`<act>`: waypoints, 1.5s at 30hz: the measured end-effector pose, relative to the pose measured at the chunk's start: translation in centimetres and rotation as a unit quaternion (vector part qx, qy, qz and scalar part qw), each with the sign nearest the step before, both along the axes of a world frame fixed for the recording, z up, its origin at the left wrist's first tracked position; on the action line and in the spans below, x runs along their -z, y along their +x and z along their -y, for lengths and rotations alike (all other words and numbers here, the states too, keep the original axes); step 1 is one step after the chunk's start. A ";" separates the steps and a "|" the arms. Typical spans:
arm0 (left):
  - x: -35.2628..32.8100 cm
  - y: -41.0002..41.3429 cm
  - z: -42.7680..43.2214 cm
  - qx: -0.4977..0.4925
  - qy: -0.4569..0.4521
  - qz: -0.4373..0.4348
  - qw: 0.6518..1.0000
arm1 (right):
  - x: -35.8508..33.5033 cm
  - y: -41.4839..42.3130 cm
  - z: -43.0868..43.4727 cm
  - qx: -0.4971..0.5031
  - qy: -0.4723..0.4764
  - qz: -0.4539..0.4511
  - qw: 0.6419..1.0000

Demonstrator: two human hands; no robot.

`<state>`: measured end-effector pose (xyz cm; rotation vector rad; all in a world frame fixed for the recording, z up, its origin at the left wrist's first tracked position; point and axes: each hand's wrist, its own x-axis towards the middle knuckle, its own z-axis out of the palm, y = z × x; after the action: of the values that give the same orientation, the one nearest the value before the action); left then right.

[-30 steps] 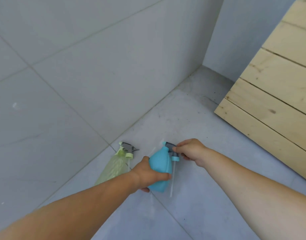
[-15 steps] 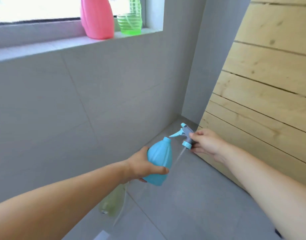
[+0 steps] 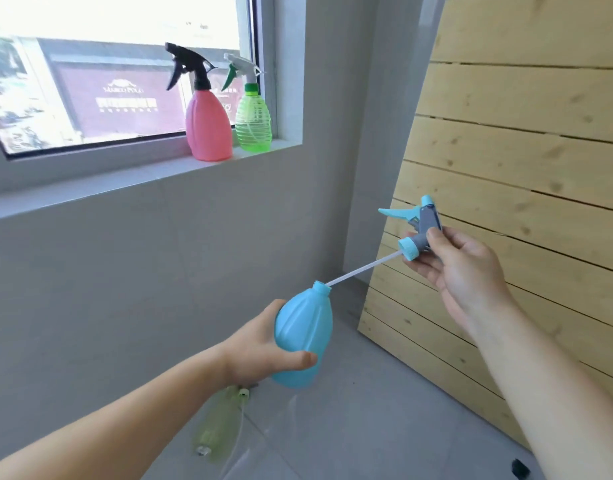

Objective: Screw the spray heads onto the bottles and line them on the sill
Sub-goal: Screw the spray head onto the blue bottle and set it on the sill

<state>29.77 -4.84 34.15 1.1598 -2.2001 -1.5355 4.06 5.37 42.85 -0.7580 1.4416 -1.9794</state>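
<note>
My left hand grips a blue bottle by its body, with the open neck tilted up to the right. My right hand holds the blue and grey spray head up to the right of it. The head's white dip tube slants down, and its tip sits at the bottle's mouth. On the window sill stand a pink bottle with a black spray head and a green ribbed bottle with a white and green head. A pale green bottle lies on the floor below my left arm.
A grey tiled wall runs under the sill. A panel of light wooden planks leans at the right, close behind my right hand. The grey tiled floor stretches below, with a small dark object at the lower right.
Both hands have lifted the blue bottle and its spray head up from the floor. The head has come away from the neck, and my right hand has drawn it up and right.
</note>
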 end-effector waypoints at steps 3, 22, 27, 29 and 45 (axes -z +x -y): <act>0.0 0.0 -0.1 0.011 -0.015 0.009 1.000 | 0.6 0.0 -0.3 -0.008 0.018 -0.016 1.000; 0.9 -2.6 -0.7 0.079 0.000 -0.004 0.997 | 4.5 2.5 1.4 -0.174 0.113 -0.052 0.977; 0.7 -2.3 -0.6 0.081 -0.001 0.000 0.997 | 4.6 2.9 1.6 -0.194 0.116 -0.051 0.973; 0.7 -2.1 -0.6 0.080 0.005 -0.002 0.997 | 4.7 3.2 1.7 -0.204 0.116 -0.053 0.971; -0.2 -1.8 -1.0 0.028 0.207 -0.069 0.976 | 5.0 3.4 1.6 -0.229 0.132 -0.081 0.961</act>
<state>28.01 -3.86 34.32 1.0599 -1.8903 -2.0996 7.45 3.79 37.82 -1.0409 1.4271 -1.3722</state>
